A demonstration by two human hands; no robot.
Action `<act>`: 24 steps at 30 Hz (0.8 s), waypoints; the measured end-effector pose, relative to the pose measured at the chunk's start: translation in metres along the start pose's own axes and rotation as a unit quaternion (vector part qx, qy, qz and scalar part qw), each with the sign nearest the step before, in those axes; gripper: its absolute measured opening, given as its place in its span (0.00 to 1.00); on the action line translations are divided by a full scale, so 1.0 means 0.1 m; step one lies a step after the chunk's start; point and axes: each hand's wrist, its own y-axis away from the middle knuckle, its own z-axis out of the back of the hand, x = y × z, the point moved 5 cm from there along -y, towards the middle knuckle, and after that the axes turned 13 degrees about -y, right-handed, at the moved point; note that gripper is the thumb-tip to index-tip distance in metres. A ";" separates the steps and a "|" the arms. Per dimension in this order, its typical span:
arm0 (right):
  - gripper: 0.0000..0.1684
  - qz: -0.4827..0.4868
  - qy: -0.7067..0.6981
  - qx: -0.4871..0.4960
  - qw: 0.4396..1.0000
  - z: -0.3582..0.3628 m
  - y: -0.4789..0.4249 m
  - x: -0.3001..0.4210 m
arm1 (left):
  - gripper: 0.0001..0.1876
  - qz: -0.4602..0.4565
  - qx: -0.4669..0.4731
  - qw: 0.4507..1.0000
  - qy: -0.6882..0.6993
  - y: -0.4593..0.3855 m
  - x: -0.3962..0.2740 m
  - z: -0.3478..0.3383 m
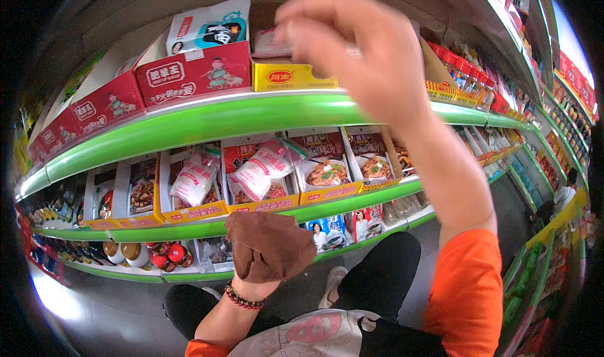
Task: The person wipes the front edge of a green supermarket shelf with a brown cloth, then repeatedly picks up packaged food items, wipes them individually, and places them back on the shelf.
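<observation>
A crumpled brown cloth (271,246) covers most of my left hand (258,284), which holds it below the middle shelf; a beaded bracelet circles that wrist. My right hand (349,36), blurred, is raised in front of the upper shelf with its fingers curved and spread from the thumb, nothing seen in it. Behind its fingertips a pink-and-white packet (271,43) lies in a yellow carton (292,77). Left of that, a white and teal pouch (210,26) stands in a red carton (193,74).
Two pink-and-white bags (196,175) (264,168) lie on display cartons of food packs on the middle shelf (174,232). Red-lidded jars (177,253) stand on the bottom shelf. The upper shelf's green edge (212,116) juts out. A person (565,194) is far right.
</observation>
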 end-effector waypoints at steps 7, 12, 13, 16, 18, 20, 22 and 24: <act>0.28 -0.191 0.446 0.272 0.831 -0.03 -0.95 -1.73 | 0.23 0.160 0.094 0.874 0.450 0.26 0.21 -1.02; 0.31 -0.326 0.442 0.397 0.735 -0.43 -0.85 -2.11 | 0.24 0.177 -0.003 0.619 0.766 0.37 0.32 -1.02; 0.31 -0.351 0.444 0.400 0.721 -0.40 -0.80 -2.27 | 0.25 0.176 0.062 0.792 0.581 0.31 0.35 -0.85; 0.31 -0.364 0.424 0.434 0.706 -0.44 -0.80 -2.35 | 0.25 0.173 -0.007 0.596 0.784 0.39 0.38 -0.99; 0.31 -0.316 0.365 0.448 0.752 -0.53 -0.80 -2.22 | 0.25 0.175 -0.054 0.532 0.827 0.43 0.41 -0.99; 0.30 -0.321 0.441 0.430 0.719 -0.52 -0.81 -2.12 | 0.25 0.189 -0.020 0.745 0.640 0.40 0.43 -0.87; 0.30 -0.308 0.491 0.385 0.718 -0.46 -0.85 -2.06 | 0.25 0.185 -0.021 0.804 0.565 0.39 0.42 -0.88; 0.30 -0.279 0.513 0.320 0.746 -0.36 -0.86 -2.02 | 0.24 0.188 -0.042 0.656 0.729 0.40 0.40 -0.92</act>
